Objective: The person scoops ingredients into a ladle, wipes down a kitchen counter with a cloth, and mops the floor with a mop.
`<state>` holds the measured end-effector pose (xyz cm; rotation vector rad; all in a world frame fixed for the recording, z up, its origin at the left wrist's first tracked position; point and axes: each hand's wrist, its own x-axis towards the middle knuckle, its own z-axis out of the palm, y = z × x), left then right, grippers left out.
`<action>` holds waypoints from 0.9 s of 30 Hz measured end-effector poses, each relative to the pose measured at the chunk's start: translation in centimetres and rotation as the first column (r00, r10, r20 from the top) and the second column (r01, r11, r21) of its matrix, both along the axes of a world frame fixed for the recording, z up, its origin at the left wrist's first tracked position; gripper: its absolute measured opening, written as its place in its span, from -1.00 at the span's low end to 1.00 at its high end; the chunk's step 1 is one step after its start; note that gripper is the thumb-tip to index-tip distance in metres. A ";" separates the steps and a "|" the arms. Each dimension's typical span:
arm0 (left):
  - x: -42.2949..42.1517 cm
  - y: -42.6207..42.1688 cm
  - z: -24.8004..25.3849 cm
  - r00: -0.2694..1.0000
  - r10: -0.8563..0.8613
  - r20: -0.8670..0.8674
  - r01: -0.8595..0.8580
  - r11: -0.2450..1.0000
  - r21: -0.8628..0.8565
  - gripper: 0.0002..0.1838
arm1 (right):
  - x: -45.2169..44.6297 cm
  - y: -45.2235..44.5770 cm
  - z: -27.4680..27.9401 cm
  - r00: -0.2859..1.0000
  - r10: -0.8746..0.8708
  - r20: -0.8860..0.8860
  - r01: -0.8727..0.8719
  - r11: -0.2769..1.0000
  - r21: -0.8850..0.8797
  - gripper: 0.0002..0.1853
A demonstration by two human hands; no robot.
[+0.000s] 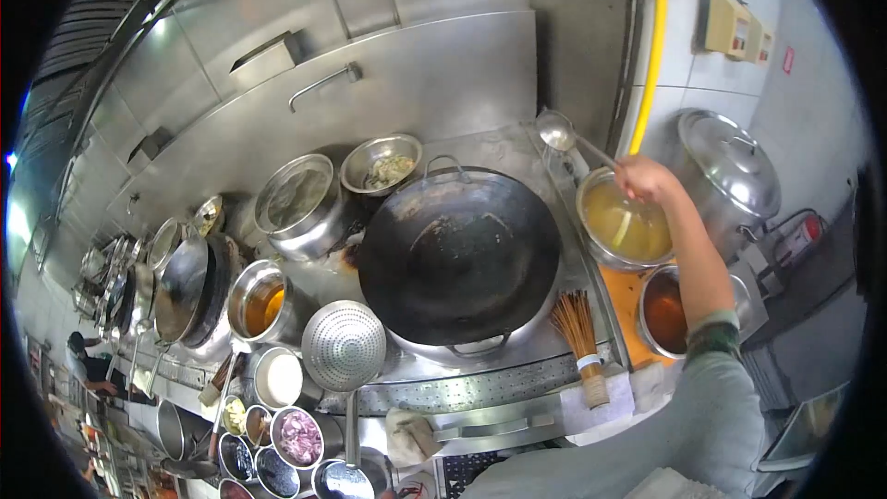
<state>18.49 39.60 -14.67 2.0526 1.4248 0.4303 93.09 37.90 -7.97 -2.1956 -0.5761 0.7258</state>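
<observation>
Steel stove (325,279); black wok (462,268) on it; right hand (646,179) holds ladle (557,131).

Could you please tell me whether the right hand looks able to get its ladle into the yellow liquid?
Probably yes: the right hand holds the ladle close to the yellow liquid, which no lid covers.

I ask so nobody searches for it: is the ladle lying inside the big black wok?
No, the right hand holds the ladle by its handle, outside the wok, near the pot of yellow liquid.
</observation>
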 end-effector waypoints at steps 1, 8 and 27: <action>0.0 0.5 0.1 0.999 -0.027 0.018 0.026 0.999 0.023 -0.60 | -4.4 -3.1 2.3 0.998 0.013 0.056 -0.011 0.999 -0.036 -0.67; -1.7 1.3 3.1 0.993 -0.103 0.061 0.094 0.985 0.143 -0.61 | -14.6 -15.6 -4.5 0.694 0.100 0.713 -0.033 0.994 -0.108 -0.41; -13.6 -1.8 0.0 0.970 0.235 0.068 -0.242 0.964 0.114 -0.60 | -33.2 16.3 4.6 0.868 0.486 -0.105 -0.356 0.755 0.551 -0.67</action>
